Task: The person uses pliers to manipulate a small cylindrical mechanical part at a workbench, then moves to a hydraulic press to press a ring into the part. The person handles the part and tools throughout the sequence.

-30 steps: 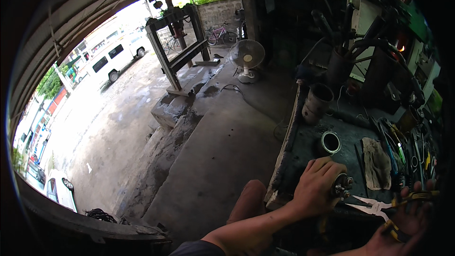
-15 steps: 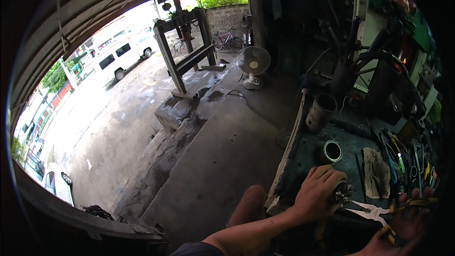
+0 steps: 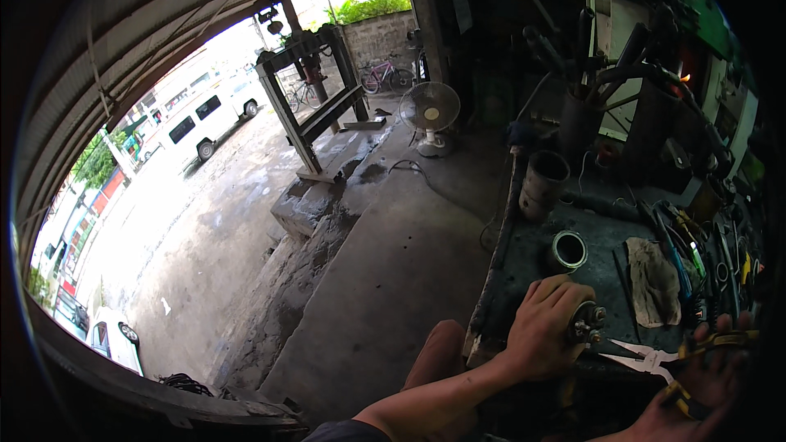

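Observation:
On the dark workbench (image 3: 602, 221) at right, my left hand (image 3: 540, 323) is wrapped round a dark, round metal part with studs and nuts on its end face (image 3: 586, 323). My right hand (image 3: 712, 385), at the lower right, holds long-nose pliers (image 3: 653, 360) by their yellow and black handles. The handles are spread apart, and the jaws point at the studded end. Whether the tips touch a nut is too dark to tell. Just beyond my left hand stands a short metal cylinder (image 3: 557, 263) with a bright rim.
A soiled cloth (image 3: 653, 282) lies beside several hand tools (image 3: 696, 262). Farther back are a metal can (image 3: 536, 196), upright tools in a holder (image 3: 580, 127) and a small flame (image 3: 685, 78). Left of the bench are an electric fan (image 3: 431, 110), a steel press frame (image 3: 311, 98) and concrete floor.
The view has shifted slightly. My left hand still grips the studded part, and the pliers' jaws stay by its end. Their handles remain spread.

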Available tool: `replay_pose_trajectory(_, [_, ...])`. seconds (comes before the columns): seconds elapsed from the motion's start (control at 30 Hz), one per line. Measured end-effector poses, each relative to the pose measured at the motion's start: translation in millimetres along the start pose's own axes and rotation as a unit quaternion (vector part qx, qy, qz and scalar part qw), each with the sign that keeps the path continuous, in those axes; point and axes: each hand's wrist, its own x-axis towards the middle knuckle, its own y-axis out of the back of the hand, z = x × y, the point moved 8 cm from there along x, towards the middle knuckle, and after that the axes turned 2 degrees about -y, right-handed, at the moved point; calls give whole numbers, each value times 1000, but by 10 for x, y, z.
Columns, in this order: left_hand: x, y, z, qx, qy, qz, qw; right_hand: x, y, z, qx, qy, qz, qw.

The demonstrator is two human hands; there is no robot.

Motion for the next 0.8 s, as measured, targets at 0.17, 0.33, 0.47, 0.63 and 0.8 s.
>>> replay_pose_trajectory(0.17, [5, -8, 23, -3, -10, 8, 1000, 32, -11, 10, -6, -8, 6, 1000])
replay_pose_trajectory(0.33, [6, 10, 26, -21, -14, 10, 1000, 136, -9, 19, -18, -5, 48, 999])
replay_pose_trajectory(0.47, [-2, 10, 13, -35, -26, 7, 999, 211, -18, 9, -32, 4, 117, 993])
replay_pose_trajectory(0.63, [-24, -9, -16, -42, -25, 9, 999, 230, -57, -64, -64, 30, 269, 960])
replay_pose_trajectory(0.8, [-20, -3, -19, -43, -20, 8, 999, 342, -301, -97, -97, 50, 447, 888])
